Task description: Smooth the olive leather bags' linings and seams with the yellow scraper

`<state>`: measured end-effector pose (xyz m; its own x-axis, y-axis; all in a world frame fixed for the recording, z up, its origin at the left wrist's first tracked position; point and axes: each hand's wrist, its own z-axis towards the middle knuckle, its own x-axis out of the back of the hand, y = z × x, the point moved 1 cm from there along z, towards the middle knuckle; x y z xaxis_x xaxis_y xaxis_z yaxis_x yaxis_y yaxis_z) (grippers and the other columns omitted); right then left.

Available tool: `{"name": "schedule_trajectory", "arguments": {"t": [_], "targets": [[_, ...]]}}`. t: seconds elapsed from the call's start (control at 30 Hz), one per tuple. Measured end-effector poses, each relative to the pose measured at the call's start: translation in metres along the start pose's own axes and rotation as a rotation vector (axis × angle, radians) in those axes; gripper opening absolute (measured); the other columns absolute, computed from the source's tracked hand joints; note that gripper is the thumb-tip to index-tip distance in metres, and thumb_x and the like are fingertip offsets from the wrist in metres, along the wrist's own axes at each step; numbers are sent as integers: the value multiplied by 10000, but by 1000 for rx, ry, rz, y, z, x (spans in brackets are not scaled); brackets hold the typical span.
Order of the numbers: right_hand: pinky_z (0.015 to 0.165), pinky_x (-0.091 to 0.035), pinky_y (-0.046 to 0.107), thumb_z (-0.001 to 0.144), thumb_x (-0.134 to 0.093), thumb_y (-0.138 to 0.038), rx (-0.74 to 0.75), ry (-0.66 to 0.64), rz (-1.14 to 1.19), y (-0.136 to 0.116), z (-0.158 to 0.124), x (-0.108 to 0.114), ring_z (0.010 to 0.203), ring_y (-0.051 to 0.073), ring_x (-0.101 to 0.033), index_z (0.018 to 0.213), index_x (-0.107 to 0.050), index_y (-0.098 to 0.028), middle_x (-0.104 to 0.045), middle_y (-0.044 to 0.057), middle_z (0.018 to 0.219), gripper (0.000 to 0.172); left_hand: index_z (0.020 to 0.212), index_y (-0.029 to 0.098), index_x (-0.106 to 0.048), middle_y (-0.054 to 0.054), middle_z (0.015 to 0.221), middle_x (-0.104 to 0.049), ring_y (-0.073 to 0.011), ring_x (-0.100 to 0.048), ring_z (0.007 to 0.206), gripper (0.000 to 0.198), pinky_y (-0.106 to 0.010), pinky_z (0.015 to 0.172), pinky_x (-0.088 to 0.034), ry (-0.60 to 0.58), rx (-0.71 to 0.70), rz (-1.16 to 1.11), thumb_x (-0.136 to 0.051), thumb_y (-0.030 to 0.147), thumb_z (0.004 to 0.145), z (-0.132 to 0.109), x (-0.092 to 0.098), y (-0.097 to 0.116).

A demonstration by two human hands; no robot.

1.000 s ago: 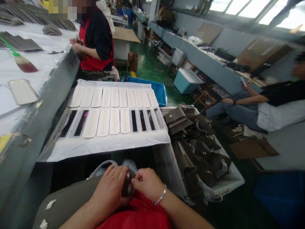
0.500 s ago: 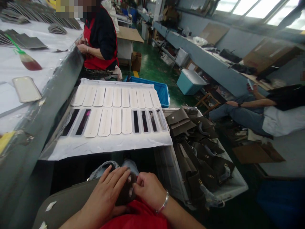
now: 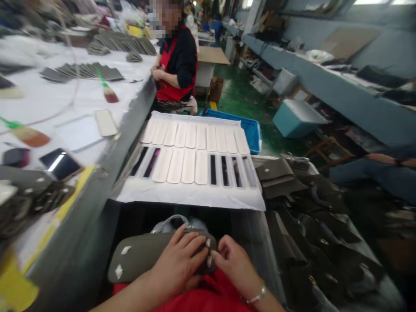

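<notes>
On my lap lies an olive-green leather bag panel (image 3: 143, 255) with small white stickers on it. My left hand (image 3: 180, 262) presses flat on its right end, fingers stretched out over the leather. My right hand (image 3: 235, 264), with a silver bracelet at the wrist, pinches the panel's right edge next to the left fingertips. A small white sticker shows between the two hands. Red cloth (image 3: 201, 297) covers my lap beneath them.
A white sheet of cut-out strips (image 3: 195, 160) lies ahead on a bin. To the right a bin holds several dark olive leather pieces (image 3: 302, 203). A long table (image 3: 65, 117) with brushes and leather parts runs on the left. A person in a red apron (image 3: 177, 65) works behind.
The view has swung left and down, showing more of the table. Both hands stay on the panel's end; the left hand has spread flatter over it.
</notes>
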<state>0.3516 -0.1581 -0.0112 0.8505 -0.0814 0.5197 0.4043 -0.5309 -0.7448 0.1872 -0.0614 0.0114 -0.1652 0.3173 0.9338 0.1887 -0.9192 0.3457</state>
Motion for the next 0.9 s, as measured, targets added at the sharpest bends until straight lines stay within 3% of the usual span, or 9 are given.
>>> {"name": "schedule_trajectory", "arguments": {"t": [0.03,0.1,0.2,0.27,0.33,0.4,0.53,0.67,0.9], "targets": [[534,-379,212,728,-520,-290,4,6,22,2,1,-2,564,99,-481,756,-464,-191,-507,-35,635,118,1204,268,-458,-46,1270,-495,-248,-432,1143,550,-487,1039,-180,14,11,-1,-590,491,718,-7,7,-2],[584,-438,240,727,-531,-334,-26,15,88,7,6,-6,609,115,-538,905,-461,-192,-564,1,785,238,1210,242,-444,-74,1246,-502,-245,-447,1123,527,-466,1004,-264,158,133,33,-580,450,744,-31,21,-9],[658,-496,287,704,-560,-393,-64,5,217,9,12,-10,724,157,-601,1093,-399,-187,-568,78,1015,469,1016,182,-527,-78,967,-596,-208,-541,917,277,-365,840,-411,454,584,72,-548,346,793,-89,38,-29],[704,-510,307,696,-568,-405,-58,-19,277,4,14,-9,813,184,-609,1159,-362,-179,-554,106,1073,554,852,184,-536,-31,760,-580,-175,-551,708,231,-297,656,-438,408,918,-74,-520,408,799,-126,41,-45],[756,-508,321,684,-580,-407,-61,-35,294,-4,14,-7,892,204,-600,1196,-345,-173,-549,119,1102,610,756,189,-520,12,635,-538,-151,-518,588,289,-253,546,-402,286,1098,-327,-498,475,788,-151,40,-59],[797,-501,329,662,-598,-413,-91,-38,299,-12,12,-6,954,220,-588,1212,-347,-171,-542,128,1136,651,698,186,-506,30,591,-518,-140,-501,562,315,-233,523,-375,253,1136,-540,-508,493,767,-161,39,-68],[827,-493,340,628,-623,-429,-147,-12,321,-23,8,-10,978,239,-588,1180,-400,-178,-557,132,1140,646,637,172,-503,35,577,-511,-131,-477,569,288,-222,535,-354,323,1122,-756,-564,443,717,-159,42,-74],[800,-499,358,594,-637,-434,-154,108,359,-21,7,-16,938,259,-605,1099,-472,-185,-598,131,1067,587,611,161,-518,33,578,-516,-124,-459,573,278,-215,534,-341,321,1096,-870,-575,418,702,-158,45,-77],[823,-490,368,589,-662,-422,-179,73,349,-16,10,-18,993,272,-587,1098,-487,-175,-597,149,1091,592,587,156,-485,48,538,-463,-102,-406,534,299,-205,504,-305,335,1104,-962,-561,411,724,-162,39,-87]]}}
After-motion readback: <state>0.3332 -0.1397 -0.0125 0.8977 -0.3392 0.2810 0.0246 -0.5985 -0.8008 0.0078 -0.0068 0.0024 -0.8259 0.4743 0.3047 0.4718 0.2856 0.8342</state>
